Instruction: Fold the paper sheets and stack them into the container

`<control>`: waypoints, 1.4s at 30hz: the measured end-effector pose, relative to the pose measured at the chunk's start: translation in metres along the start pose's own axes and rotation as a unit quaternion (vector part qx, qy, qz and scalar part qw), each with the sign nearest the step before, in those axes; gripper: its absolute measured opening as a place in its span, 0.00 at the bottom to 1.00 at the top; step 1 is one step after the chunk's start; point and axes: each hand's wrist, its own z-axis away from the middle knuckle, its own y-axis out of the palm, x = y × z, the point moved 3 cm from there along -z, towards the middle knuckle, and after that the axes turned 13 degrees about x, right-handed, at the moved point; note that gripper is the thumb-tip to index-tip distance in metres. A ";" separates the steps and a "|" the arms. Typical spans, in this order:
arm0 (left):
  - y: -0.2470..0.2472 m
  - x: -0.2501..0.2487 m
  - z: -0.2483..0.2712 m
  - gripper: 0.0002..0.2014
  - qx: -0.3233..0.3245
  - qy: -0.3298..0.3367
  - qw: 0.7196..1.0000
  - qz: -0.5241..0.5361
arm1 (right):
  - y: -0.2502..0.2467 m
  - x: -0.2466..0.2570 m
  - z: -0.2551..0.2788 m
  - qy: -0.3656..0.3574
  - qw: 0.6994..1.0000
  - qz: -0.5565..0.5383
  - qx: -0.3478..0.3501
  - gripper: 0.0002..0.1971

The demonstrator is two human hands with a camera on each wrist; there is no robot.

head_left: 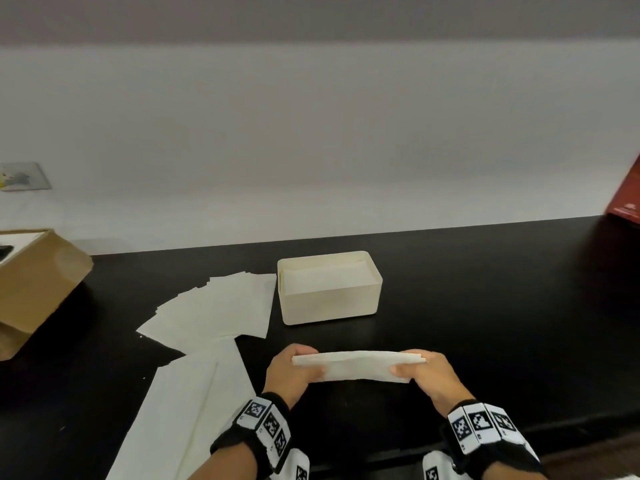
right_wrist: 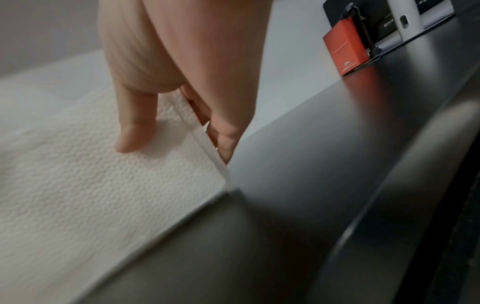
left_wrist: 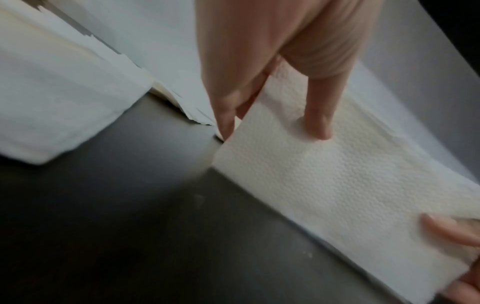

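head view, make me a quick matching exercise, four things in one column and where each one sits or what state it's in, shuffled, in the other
Things:
1. folded paper sheet
2. cream container
3. fanned loose sheets
4. cardboard box

Places or states:
a. at the table's far left edge
b. spread flat just left of the container
c. held off the table, pinched at both ends by the left hand and right hand
d. open-topped, with paper already inside

Pairs: 1-c, 2-d, 3-b, 4-a
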 end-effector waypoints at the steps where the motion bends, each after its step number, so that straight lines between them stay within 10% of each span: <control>1: -0.001 -0.002 0.001 0.12 -0.014 0.002 1.000 0.008 | -0.001 0.003 0.000 -0.002 1.000 -0.020 -0.010 0.09; 14: 0.001 0.001 -0.002 0.26 0.005 -0.045 0.999 0.027 | 0.005 -0.007 -0.011 0.032 0.999 0.020 -0.025 0.10; 42: -0.001 -0.007 -0.015 0.19 0.034 -0.037 0.998 -0.039 | -0.002 -0.007 -0.014 0.041 0.999 0.021 -0.001 0.16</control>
